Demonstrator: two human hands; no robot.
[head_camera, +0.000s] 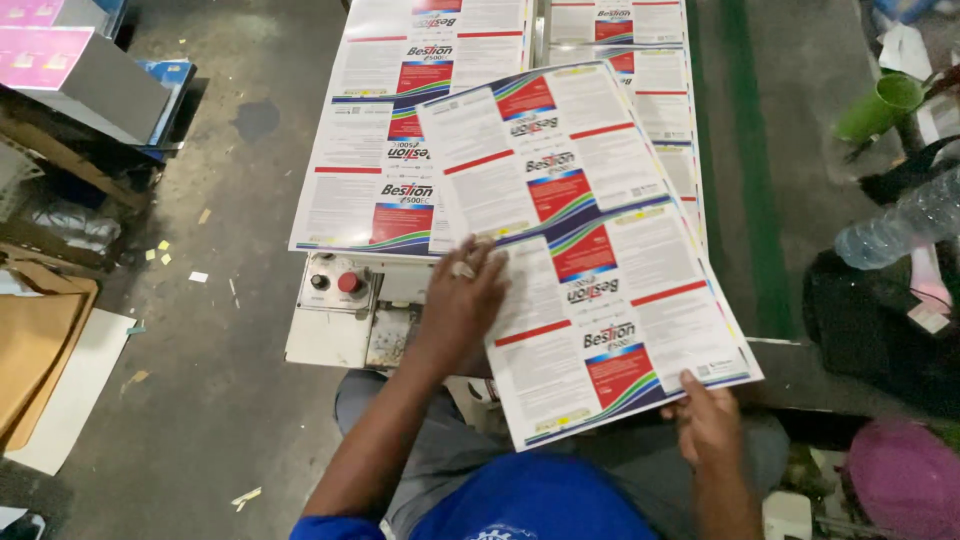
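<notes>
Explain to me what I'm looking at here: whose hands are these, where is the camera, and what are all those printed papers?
The one picture comes from a camera worn on a person's head, looking down at their own bare hands. The left hand lies flat on a large printed sheet of repeated labels in white, red and blue; the right hand holds that sheet's near corner. The sheet sits askew over more printed sheets laid out on a machine table. Beside the left hand is a control panel with a red button. At the right lie a clear plastic bottle and a green cup.
</notes>
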